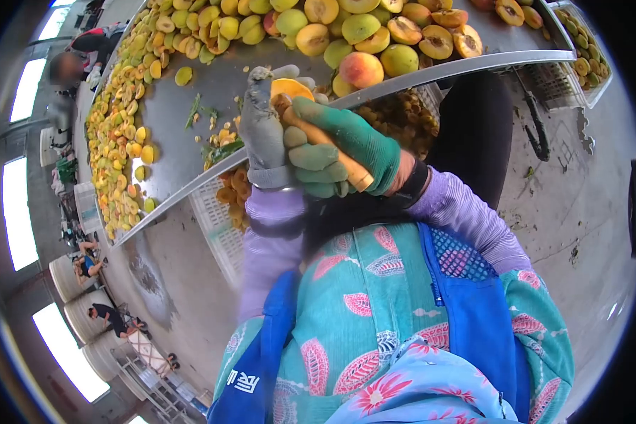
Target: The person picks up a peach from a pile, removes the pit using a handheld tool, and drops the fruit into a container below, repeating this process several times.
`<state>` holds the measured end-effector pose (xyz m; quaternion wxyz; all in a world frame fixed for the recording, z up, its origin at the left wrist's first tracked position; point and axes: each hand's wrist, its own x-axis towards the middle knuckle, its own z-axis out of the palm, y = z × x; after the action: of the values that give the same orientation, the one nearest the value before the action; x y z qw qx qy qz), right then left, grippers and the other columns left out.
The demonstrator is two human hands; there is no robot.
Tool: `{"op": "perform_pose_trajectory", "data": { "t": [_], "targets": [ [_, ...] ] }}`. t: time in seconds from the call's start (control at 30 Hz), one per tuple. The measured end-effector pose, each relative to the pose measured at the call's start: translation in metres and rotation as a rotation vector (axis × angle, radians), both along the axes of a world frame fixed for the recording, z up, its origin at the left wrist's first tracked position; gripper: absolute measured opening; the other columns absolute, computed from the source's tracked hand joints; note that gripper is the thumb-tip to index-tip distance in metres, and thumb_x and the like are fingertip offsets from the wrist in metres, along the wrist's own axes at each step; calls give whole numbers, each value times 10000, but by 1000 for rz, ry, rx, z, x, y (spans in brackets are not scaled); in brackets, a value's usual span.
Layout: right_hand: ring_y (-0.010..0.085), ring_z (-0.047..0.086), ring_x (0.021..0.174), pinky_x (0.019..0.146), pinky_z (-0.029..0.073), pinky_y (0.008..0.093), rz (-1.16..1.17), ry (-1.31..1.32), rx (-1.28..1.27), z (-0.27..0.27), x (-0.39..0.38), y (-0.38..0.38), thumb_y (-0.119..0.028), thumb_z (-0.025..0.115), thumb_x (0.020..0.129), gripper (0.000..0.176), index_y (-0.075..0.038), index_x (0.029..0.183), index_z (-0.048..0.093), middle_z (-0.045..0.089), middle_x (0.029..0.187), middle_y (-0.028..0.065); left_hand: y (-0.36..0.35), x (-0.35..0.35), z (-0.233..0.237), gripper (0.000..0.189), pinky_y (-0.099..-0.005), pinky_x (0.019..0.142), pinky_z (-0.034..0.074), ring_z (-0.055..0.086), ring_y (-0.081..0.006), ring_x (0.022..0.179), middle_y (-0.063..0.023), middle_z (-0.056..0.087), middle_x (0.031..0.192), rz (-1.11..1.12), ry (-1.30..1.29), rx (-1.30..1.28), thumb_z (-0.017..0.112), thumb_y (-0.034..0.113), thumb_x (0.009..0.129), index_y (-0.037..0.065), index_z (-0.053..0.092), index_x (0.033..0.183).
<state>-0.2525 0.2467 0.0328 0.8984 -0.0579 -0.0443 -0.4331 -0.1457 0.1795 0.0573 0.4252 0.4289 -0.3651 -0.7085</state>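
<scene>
My left hand, in a dirty grey glove, is closed around a halved yellow peach. My right hand, in a green glove with grey fingers, grips a pitting tool by its wooden handle. The tool's head meets the peach half, and its working edge is hidden. Both hands are held together over the near edge of a metal table. Just beyond them lies a whole red-and-yellow peach, among halves with brown centres.
Many peach halves cover the table's left and far sides. Below its edge, a white crate holds brownish pieces. Another crate with fruit stands right, near a black hooked object. Other people are by large pale tubs.
</scene>
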Motion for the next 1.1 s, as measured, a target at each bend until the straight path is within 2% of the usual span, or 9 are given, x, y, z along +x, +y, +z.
{"op": "perform_pose_trajectory", "data": {
  "t": [0.33,0.4,0.5,0.57,0.6,0.7,0.8,1.07,1.1],
  "targets": [
    [86,400,453,438,323,253,296,-314,-66,3,22,8,-467,386,1013,392,-127,926,559,425,561,-70,34,33,29,465,-338,660,551,625,-234,789,-115,629,919,314,157,122,538,462,931,34,587,1105],
    [75,395,443,437,320,244,272,-285,-46,3,13,13,-483,343,1021,421,-126,925,545,429,570,-78,16,89,6,401,-328,619,541,618,-218,824,-109,623,907,93,352,58,529,404,938,37,597,1085],
    [100,447,450,400,374,258,105,152,205,-10,-20,23,-461,416,1003,371,-115,936,530,440,575,-38,2,159,0,255,-257,550,500,610,-192,665,-79,620,795,427,-423,-181,575,297,919,55,622,984],
    [111,478,460,391,393,261,5,364,341,-17,-28,27,-483,462,980,381,-112,928,530,458,584,-18,-39,210,-19,223,-323,684,533,648,-232,780,-114,664,831,10,-1453,-711,624,233,881,29,651,968],
    [116,488,463,389,399,261,-25,412,349,-21,-30,24,-493,482,970,389,-110,921,533,468,590,-10,-35,164,9,219,-339,748,534,654,-242,831,-126,678,877,10,-1673,-915,633,208,871,22,660,984],
    [127,495,461,386,401,259,-139,570,377,-7,-37,19,-514,528,943,408,-108,898,537,496,612,7,-76,33,14,305,-363,890,497,616,-285,1018,-150,663,1052,-84,-1221,-1118,623,164,849,60,633,1135],
    [120,495,515,455,404,247,-377,717,373,-3,-42,15,-474,548,943,392,-84,913,569,525,659,14,-119,-56,-25,406,-429,918,488,576,-372,1075,-153,603,1135,-579,-1259,-1689,592,98,825,106,591,1231],
    [120,570,715,649,456,283,-666,1401,-9,-22,-42,-9,-389,486,991,398,-1,975,574,595,751,73,-122,-2,-49,410,-496,815,499,591,-432,934,-205,548,1098,-641,-1757,-1084,685,189,745,89,567,1125],
    [266,644,730,657,485,394,-487,1332,-1,-2,-42,-7,-420,455,994,437,7,966,543,621,747,160,-120,7,-39,413,-499,822,503,599,-428,950,-218,562,1097,-673,-1686,-1003,694,183,740,77,562,1117]
  ]
}}
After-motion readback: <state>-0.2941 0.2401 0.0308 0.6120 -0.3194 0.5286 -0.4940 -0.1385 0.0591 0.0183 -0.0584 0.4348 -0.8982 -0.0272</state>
